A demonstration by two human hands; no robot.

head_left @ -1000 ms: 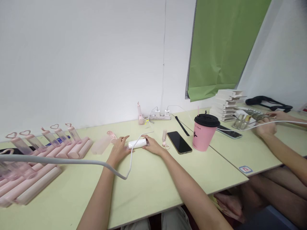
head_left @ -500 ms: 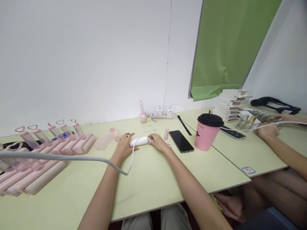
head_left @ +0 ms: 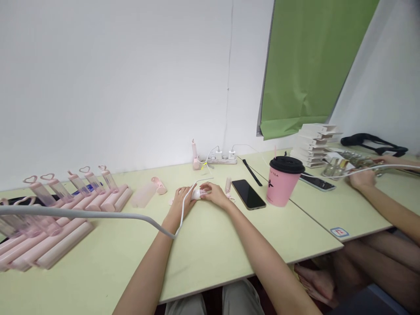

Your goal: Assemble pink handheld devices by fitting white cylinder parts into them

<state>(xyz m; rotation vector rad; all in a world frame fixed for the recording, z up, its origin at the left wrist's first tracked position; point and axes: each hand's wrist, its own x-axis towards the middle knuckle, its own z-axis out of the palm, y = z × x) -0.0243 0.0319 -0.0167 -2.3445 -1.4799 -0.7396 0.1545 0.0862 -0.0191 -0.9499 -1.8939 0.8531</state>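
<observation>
Both my hands meet on a small white cylinder (head_left: 197,194) lying on the pale green table (head_left: 210,249). My left hand (head_left: 181,203) curls over its left end and hides most of it. My right hand (head_left: 213,194) grips its right end with bent fingers. A white cable (head_left: 98,215) crosses in front of my left arm and loops up toward the cylinder. A small pink piece (head_left: 159,185) with a frosted tube lies just left of my left hand.
Rows of pink sticks with clear heart-topped tubes (head_left: 65,205) fill the left. A black phone (head_left: 251,194) and a pink lidded cup (head_left: 284,180) stand to the right. A power strip (head_left: 221,159) sits by the wall. Another person's arms (head_left: 380,197) work at the far right near stacked boxes (head_left: 315,139).
My left hand has slid right along the white cylinder and now covers most of it. The two hands have come closer together. The view shifted slightly.
</observation>
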